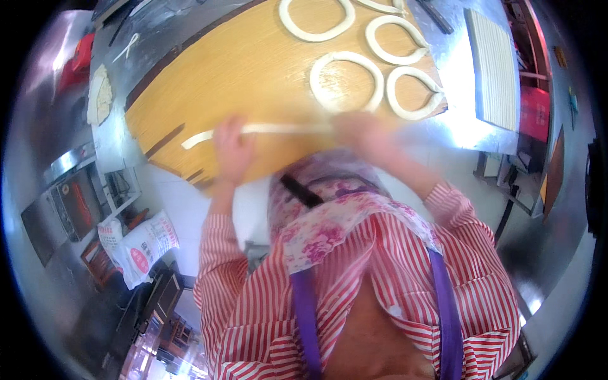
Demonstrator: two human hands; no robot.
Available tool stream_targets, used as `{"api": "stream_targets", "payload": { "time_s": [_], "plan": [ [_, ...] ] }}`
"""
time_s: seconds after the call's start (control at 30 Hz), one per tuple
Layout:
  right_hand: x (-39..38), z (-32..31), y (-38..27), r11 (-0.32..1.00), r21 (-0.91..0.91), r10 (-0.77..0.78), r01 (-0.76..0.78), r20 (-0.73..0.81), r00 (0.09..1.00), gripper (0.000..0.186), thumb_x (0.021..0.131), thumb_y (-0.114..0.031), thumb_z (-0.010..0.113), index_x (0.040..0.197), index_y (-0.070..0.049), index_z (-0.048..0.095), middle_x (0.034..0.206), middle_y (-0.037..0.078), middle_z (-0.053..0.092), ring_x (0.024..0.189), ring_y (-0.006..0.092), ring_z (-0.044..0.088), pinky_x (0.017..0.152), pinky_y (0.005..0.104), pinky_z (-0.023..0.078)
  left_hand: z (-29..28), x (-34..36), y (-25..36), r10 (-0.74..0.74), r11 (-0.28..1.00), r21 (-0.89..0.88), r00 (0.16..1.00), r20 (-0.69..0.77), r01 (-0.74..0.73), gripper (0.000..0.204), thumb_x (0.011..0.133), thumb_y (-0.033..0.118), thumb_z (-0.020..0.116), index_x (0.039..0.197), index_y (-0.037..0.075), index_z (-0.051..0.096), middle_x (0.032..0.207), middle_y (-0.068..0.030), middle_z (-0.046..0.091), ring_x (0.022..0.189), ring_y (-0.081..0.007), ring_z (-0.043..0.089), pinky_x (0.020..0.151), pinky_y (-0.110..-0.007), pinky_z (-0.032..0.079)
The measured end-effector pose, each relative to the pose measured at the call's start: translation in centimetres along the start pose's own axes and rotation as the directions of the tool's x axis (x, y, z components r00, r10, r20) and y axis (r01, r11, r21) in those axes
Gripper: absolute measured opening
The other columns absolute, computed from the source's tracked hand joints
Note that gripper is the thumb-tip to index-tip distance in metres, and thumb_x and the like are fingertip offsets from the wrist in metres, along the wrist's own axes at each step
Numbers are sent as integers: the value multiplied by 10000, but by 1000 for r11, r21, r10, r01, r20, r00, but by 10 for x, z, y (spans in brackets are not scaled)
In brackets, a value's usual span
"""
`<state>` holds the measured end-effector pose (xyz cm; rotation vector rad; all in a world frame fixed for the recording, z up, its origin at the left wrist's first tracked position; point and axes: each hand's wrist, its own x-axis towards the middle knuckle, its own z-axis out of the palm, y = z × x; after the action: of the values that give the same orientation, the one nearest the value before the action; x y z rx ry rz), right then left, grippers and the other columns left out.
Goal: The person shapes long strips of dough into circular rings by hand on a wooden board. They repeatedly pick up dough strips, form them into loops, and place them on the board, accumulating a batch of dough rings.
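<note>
A long pale dough strip [285,128] lies crosswise on the wooden board [202,69], its left end near the front left edge. My left hand [233,139] is over the strip at its left part, fingers blurred, so their closing is unclear. My right hand [354,130] is smeared by motion at the strip's right end, which it hides. Several closed loops of dough lie beyond my hands, including a round one [377,85] and a pinched one [396,111] near the right hand.
A steel table [114,50] surrounds the board. A stack of pale strips [491,69] lies at the right, a dark bar [434,16] at the back, a pale lump [99,95] at the left. A white sack [145,250] stands low at the left, beside equipment.
</note>
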<state>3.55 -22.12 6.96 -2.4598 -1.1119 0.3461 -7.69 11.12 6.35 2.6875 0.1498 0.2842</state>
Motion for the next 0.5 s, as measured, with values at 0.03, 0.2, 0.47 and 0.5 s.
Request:
{"api": "stream_targets", "payload": {
  "time_s": [0.03, 0.2, 0.47, 0.5],
  "plan": [
    [1, 2, -10, 999, -26, -27, 25, -55, 998, 337, 819, -174, 724, 1124, -54, 647, 1058, 98, 635, 1007, 264, 603, 870, 400, 446, -5, -7, -12, -2, 999, 40, 1000, -13, 3, 396, 863, 139, 718, 1243, 55, 641, 1291, -174, 583, 1225, -373, 524, 1061, -469, 411],
    [7, 13, -23, 989, -134, 74, -67, 44, 996, 327, 830, -163, 710, 1123, -55, 612, 1075, 95, 598, 1047, 272, 569, 885, 400, 423, -25, -7, -48, 89, 992, 75, 990, 110, -98, 360, 869, 149, 713, 1205, 43, 638, 1179, -158, 606, 1126, -373, 542, 992, -476, 426],
    [15, -22, -30, 972, 159, 193, -174, -112, 975, 271, 941, -164, 639, 1175, -48, 568, 960, 189, 622, 902, 368, 623, 804, 459, 487, -30, 3, -76, 171, 982, 48, 971, 167, -182, 277, 901, 154, 674, 1138, 24, 615, 1109, -168, 604, 1039, -364, 561, 904, -456, 458],
    [27, -20, -24, 961, 185, 227, -207, -91, 970, 279, 952, -174, 635, 1181, -36, 555, 924, 207, 617, 865, 390, 623, 772, 469, 493, -27, 4, -80, 186, 980, 41, 968, 168, -195, 276, 908, 154, 668, 1143, 21, 608, 1090, -169, 604, 1017, -364, 565, 886, -451, 463]
  ]
}}
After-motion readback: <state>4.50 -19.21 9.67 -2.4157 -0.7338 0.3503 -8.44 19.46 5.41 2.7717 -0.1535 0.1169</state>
